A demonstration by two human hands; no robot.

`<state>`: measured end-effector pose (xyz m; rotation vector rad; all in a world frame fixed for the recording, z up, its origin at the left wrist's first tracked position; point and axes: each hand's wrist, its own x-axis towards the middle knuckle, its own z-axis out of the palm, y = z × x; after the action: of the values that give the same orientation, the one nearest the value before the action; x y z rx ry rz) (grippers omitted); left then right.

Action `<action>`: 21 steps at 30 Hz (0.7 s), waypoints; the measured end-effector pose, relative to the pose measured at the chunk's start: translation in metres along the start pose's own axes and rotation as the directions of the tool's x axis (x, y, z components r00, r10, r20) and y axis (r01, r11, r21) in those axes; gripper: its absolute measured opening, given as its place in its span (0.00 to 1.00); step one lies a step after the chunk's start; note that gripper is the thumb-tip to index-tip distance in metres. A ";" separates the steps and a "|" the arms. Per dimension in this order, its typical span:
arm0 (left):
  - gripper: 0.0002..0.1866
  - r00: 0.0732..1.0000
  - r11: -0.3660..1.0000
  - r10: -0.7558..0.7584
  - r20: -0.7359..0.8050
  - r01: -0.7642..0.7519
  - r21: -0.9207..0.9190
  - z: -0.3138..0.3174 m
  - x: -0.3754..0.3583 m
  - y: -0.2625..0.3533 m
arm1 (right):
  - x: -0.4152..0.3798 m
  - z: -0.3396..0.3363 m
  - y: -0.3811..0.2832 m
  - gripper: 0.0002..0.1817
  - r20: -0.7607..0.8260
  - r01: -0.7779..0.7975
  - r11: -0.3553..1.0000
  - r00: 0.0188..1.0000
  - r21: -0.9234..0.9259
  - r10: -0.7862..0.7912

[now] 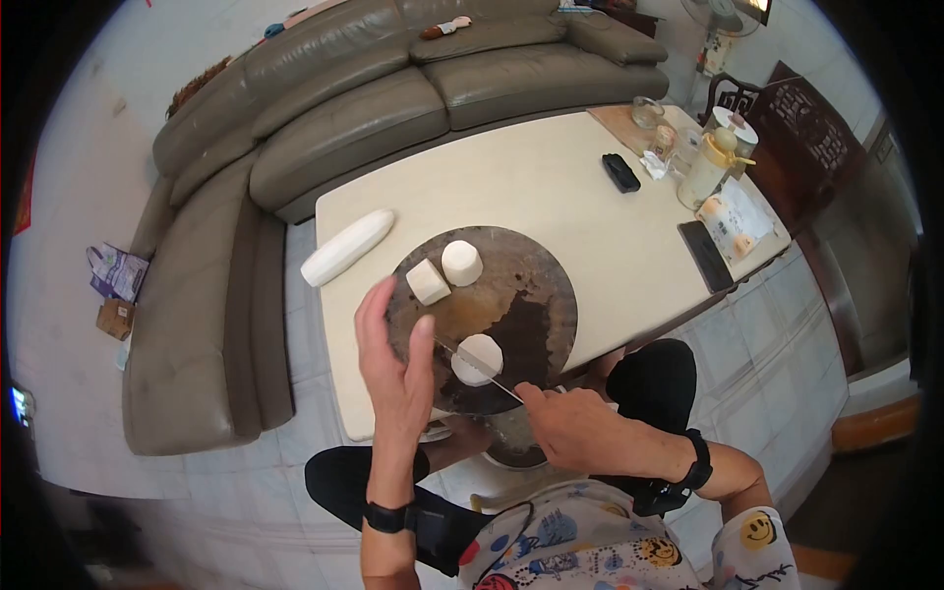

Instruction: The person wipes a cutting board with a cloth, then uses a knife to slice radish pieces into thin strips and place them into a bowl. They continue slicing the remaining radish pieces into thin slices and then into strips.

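A round dark cutting board (546,285) lies at the near side of the cream table. On it are two thick pieces of peeled white radish, one upright (461,264) and one on its side (428,282). A third radish piece (478,360) stands near the front of the board, with the blade of a knife (482,366) across its top. My right hand (575,428) is closed around the knife's handle. Over the board's left edge, my left hand (393,344) is open, thumb apart from the fingers, holding nothing. A long peeled white radish (348,247) lies beyond it.
The cream table (492,177) also carries a phone (705,256), a black case (620,173), a yellow-topped jug (706,169) and glass jars at its right end. A grey leather sofa (344,118) runs behind and left.
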<state>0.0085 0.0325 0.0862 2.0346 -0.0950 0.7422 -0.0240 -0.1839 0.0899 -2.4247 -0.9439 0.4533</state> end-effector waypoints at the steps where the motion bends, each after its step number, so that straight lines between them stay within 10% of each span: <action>1: 0.27 1.000 1.000 0.004 0.006 -0.004 0.003 0.005 0.012 0.003 | 0.000 0.000 0.001 0.21 -0.006 -0.001 1.000 1.000 0.006 0.001; 6: 0.28 0.862 0.906 0.184 0.472 -0.335 0.259 0.050 0.033 0.003 | 0.000 -0.002 0.007 0.12 -0.066 0.027 0.999 0.998 0.038 -0.024; 21: 0.28 0.767 0.838 0.146 0.624 -0.432 0.334 0.060 0.036 0.000 | 0.001 -0.004 0.003 0.15 0.062 -0.101 0.983 0.994 0.154 0.093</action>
<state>0.0652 -0.0074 0.0829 2.7009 -0.6725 0.3084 -0.0206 -0.1862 0.0914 -2.3322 -0.7835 0.6087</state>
